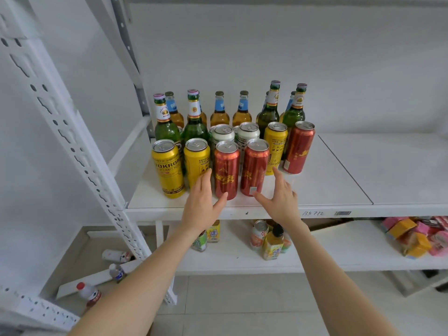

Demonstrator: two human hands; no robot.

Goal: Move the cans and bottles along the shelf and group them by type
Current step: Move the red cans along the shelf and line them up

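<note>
On the white shelf (pixel 339 180) stand two yellow cans (pixel 167 167) at front left and two red cans (pixel 226 169) beside them. Behind are two white cans (pixel 224 135), another yellow can (pixel 275 144) and another red can (pixel 299 146). Green bottles (pixel 166 122) and amber bottles (pixel 219 110) line the back. My left hand (pixel 202 202) is spread, fingers straight, just left of the front red cans. My right hand (pixel 278 197) is spread just right of them. Neither grips a can.
A perforated white upright (pixel 72 146) slants at left. The shelf's right half is bare board. The lower shelf (pixel 242 260) holds small drink bottles and a can, with coloured boxes (pixel 417 236) at right. Bottles lie on the floor at lower left.
</note>
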